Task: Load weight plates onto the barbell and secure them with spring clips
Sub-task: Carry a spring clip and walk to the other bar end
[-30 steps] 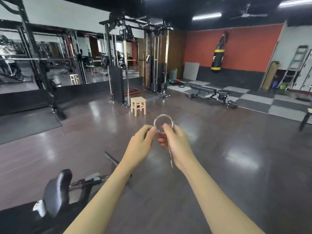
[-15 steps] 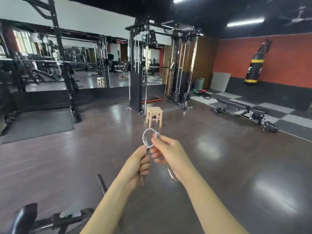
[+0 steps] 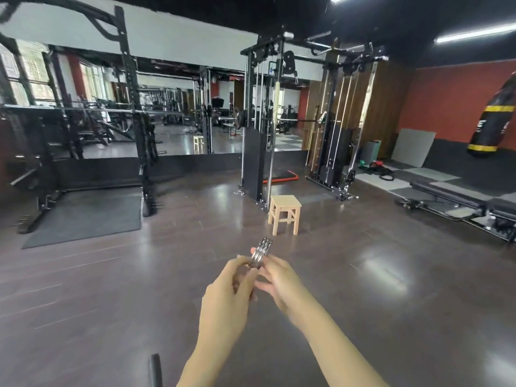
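I hold a metal spring clip (image 3: 260, 254) in front of me at chest height, its coil turned edge-on. My left hand (image 3: 227, 294) grips its lower handle, fingers curled round it. My right hand (image 3: 280, 277) pinches the coil from the right side. A barbell (image 3: 83, 109) rests across the power rack at far left, blurred. Near the bottom edge a short black bar end (image 3: 155, 367) pokes into view. I see no weight plates near my hands.
A wooden stool (image 3: 285, 213) stands ahead on the dark floor. Behind it is a cable machine (image 3: 279, 121); a black mat (image 3: 83, 219) lies under the power rack (image 3: 134, 107) at left. A flat bench (image 3: 458, 202) and punching bag (image 3: 494, 118) are at right.
My view has swung left and the stool is nearer. The clip has turned from face-on to edge-on in my hands, which have dropped lower in the frame.
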